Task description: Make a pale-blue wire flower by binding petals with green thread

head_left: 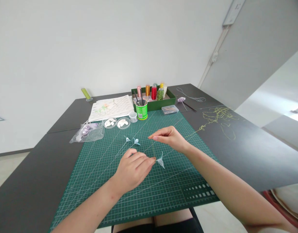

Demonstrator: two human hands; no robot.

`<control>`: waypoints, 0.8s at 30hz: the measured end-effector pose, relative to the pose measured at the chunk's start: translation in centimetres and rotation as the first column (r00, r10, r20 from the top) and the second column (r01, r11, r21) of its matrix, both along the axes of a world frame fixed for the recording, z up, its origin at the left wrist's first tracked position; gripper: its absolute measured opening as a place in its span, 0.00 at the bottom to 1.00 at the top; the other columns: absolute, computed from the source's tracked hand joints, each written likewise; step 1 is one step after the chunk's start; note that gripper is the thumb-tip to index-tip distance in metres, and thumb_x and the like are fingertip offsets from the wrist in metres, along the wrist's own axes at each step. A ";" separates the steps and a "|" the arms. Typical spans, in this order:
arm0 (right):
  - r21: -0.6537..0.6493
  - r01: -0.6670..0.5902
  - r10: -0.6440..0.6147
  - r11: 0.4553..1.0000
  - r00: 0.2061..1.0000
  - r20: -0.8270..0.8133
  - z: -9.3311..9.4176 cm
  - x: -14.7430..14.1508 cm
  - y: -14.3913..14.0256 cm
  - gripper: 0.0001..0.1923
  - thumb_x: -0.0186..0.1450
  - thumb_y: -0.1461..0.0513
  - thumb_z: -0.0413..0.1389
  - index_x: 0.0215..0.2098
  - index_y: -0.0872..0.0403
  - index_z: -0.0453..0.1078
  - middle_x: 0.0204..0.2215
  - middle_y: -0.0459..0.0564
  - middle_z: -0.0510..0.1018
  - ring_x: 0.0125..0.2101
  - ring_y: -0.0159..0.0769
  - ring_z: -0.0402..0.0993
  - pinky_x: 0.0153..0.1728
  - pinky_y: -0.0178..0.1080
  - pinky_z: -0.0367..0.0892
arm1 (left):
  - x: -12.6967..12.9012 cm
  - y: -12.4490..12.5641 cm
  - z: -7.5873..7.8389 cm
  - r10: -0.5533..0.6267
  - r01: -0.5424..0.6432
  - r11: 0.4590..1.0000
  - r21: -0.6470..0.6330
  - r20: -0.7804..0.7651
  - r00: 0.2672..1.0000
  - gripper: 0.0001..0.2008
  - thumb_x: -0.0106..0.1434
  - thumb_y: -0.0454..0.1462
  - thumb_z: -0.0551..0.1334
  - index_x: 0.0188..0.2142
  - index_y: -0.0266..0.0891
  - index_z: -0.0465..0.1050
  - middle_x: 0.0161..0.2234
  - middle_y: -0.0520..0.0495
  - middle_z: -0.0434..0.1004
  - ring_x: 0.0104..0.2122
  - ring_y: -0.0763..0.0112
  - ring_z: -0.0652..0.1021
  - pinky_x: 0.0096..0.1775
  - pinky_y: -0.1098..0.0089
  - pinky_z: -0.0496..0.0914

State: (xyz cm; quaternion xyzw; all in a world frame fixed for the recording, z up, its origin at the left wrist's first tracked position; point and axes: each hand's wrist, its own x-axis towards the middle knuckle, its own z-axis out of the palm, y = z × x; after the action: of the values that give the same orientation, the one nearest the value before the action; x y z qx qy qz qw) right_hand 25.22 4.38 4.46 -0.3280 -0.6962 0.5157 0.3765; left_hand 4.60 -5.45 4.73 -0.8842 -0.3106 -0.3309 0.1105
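My left hand [132,170] hovers over the green cutting mat [95,181] and pinches the stem of a small pale translucent petal piece [160,160] at its fingertips. My right hand [169,137] is just beyond it, fingers pinched together on a fine thread [187,136] that runs off to the right. Two similar small petal pieces [133,140] lie on the mat ahead of my left hand.
Behind the mat stand a green can of tools [141,111], a green tray of thread spools [154,96], two small dishes [116,123], a clear bag [87,132], printed sheets [112,107] and a small clear box [170,109]. Tangled yellow thread [219,119] lies on the dark table at right.
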 end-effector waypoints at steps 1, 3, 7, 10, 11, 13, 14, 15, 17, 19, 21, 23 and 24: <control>0.000 -0.008 0.008 1.000 1.000 0.011 -0.2 0.0 0.2 0.18 0.60 0.48 0.65 0.37 0.54 0.84 0.25 0.50 0.81 0.23 0.30 0.65 0.22 0.33 0.59 | -0.1 0.0 0.1 0.001 -0.001 1.000 0.014 0.000 1.000 0.05 0.71 0.31 0.60 0.43 0.38 0.74 0.31 0.53 0.84 0.32 0.73 0.81 0.37 0.65 0.62; -0.006 -0.041 0.041 0.999 0.999 0.030 -0.5 0.1 0.6 0.19 0.60 0.48 0.65 0.38 0.55 0.84 0.29 0.52 0.83 0.25 0.31 0.69 0.24 0.34 0.63 | -0.2 -0.1 0.2 0.010 -0.010 0.999 0.046 0.013 1.000 0.06 0.70 0.30 0.61 0.44 0.38 0.74 0.32 0.53 0.84 0.32 0.73 0.81 0.36 0.65 0.62; -0.040 -0.125 0.128 0.991 0.989 0.076 -1.1 0.2 1.3 0.20 0.60 0.48 0.66 0.38 0.56 0.84 0.32 0.53 0.84 0.27 0.33 0.74 0.26 0.34 0.66 | -0.7 0.0 0.5 0.080 -0.086 0.989 0.120 0.049 0.996 0.08 0.68 0.28 0.63 0.46 0.36 0.73 0.31 0.52 0.84 0.31 0.72 0.82 0.36 0.64 0.63; -0.071 -0.190 0.195 0.979 0.978 0.075 -1.3 -0.1 1.3 0.20 0.59 0.48 0.66 0.37 0.57 0.83 0.31 0.52 0.84 0.28 0.33 0.74 0.29 0.35 0.67 | -1.3 0.1 0.8 0.139 -0.149 0.977 0.151 0.072 0.988 0.08 0.67 0.28 0.63 0.45 0.37 0.75 0.30 0.53 0.84 0.30 0.72 0.82 0.36 0.64 0.63; -0.085 -0.215 0.221 0.973 0.973 0.069 -1.3 -0.2 1.2 0.20 0.59 0.49 0.66 0.36 0.57 0.83 0.29 0.51 0.83 0.27 0.32 0.73 0.29 0.34 0.67 | -1.4 0.1 0.9 0.156 -0.169 0.974 0.151 0.093 0.983 0.08 0.66 0.28 0.63 0.44 0.38 0.76 0.30 0.53 0.84 0.30 0.72 0.82 0.36 0.64 0.64; -0.127 -0.268 0.277 0.955 0.959 0.065 -1.3 -0.5 0.8 0.19 0.59 0.49 0.66 0.34 0.58 0.83 0.22 0.46 0.78 0.22 0.28 0.66 0.25 0.32 0.62 | -1.6 0.2 0.9 0.185 -0.206 0.971 0.122 0.166 0.969 0.07 0.66 0.29 0.63 0.43 0.39 0.77 0.29 0.53 0.84 0.29 0.71 0.82 0.36 0.65 0.66; -0.150 -0.301 0.313 0.942 0.947 0.068 -1.3 -0.7 0.5 0.19 0.60 0.50 0.66 0.35 0.58 0.83 0.19 0.43 0.74 0.20 0.26 0.62 0.22 0.31 0.58 | -1.7 0.3 0.9 0.197 -0.219 0.972 0.082 0.217 0.956 0.07 0.67 0.30 0.63 0.41 0.40 0.78 0.29 0.52 0.85 0.29 0.70 0.82 0.35 0.65 0.67; -0.170 -0.336 0.352 0.926 0.933 0.072 -1.3 -0.9 0.2 0.19 0.60 0.50 0.66 0.37 0.58 0.83 0.17 0.41 0.70 0.19 0.24 0.58 0.21 0.31 0.55 | -1.7 0.4 0.9 0.214 -0.228 0.973 0.020 0.275 0.937 0.06 0.67 0.31 0.62 0.40 0.40 0.79 0.29 0.51 0.85 0.28 0.70 0.82 0.35 0.66 0.69; -0.191 -0.402 0.421 0.895 0.905 0.065 -1.2 -1.3 -0.4 0.19 0.62 0.51 0.65 0.41 0.59 0.83 0.15 0.39 0.66 0.17 0.23 0.54 0.19 0.30 0.52 | -1.7 0.5 0.8 0.269 -0.217 0.961 -0.172 0.398 0.877 0.07 0.69 0.33 0.61 0.38 0.40 0.80 0.29 0.50 0.85 0.26 0.71 0.81 0.31 0.68 0.71; -0.201 -0.440 0.456 0.875 0.890 0.034 -1.3 -1.6 -0.8 0.19 0.62 0.52 0.64 0.44 0.59 0.82 0.14 0.38 0.65 0.17 0.23 0.54 0.19 0.31 0.52 | -1.6 0.8 0.7 0.340 -0.139 0.909 -0.392 0.506 0.793 0.08 0.68 0.36 0.62 0.36 0.40 0.81 0.27 0.51 0.84 0.23 0.72 0.78 0.28 0.71 0.71; -0.225 -0.445 0.456 0.867 0.890 -0.008 -1.4 -1.9 -1.1 0.19 0.63 0.53 0.64 0.44 0.59 0.82 0.14 0.38 0.64 0.17 0.24 0.54 0.19 0.31 0.52 | -1.5 1.2 0.6 0.394 -0.008 0.836 -0.549 0.590 0.705 0.08 0.67 0.38 0.63 0.34 0.40 0.81 0.25 0.51 0.83 0.21 0.73 0.76 0.25 0.72 0.71; -0.260 -0.442 0.449 0.858 0.893 -0.039 -1.6 -2.1 -1.2 0.19 0.62 0.53 0.64 0.44 0.59 0.81 0.13 0.37 0.63 0.17 0.24 0.55 0.19 0.31 0.51 | -1.5 1.6 0.4 0.427 0.118 0.776 -0.619 0.655 0.623 0.09 0.66 0.39 0.64 0.33 0.39 0.81 0.23 0.50 0.82 0.21 0.73 0.76 0.24 0.73 0.70; -0.282 -0.442 0.445 0.852 0.894 -0.055 -1.6 -2.2 -1.3 0.19 0.63 0.53 0.64 0.43 0.60 0.81 0.13 0.37 0.63 0.17 0.24 0.54 0.19 0.31 0.50 | -1.5 1.8 0.4 0.440 0.171 0.752 -0.636 0.678 0.589 0.09 0.65 0.40 0.64 0.32 0.39 0.81 0.23 0.50 0.81 0.21 0.73 0.75 0.24 0.73 0.69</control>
State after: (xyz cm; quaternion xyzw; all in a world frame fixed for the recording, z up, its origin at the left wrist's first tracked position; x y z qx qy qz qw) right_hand 23.07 3.10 2.83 -0.2129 -0.6732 0.6818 0.1915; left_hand 3.06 -3.69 5.11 -0.5926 -0.4904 -0.5512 -0.3233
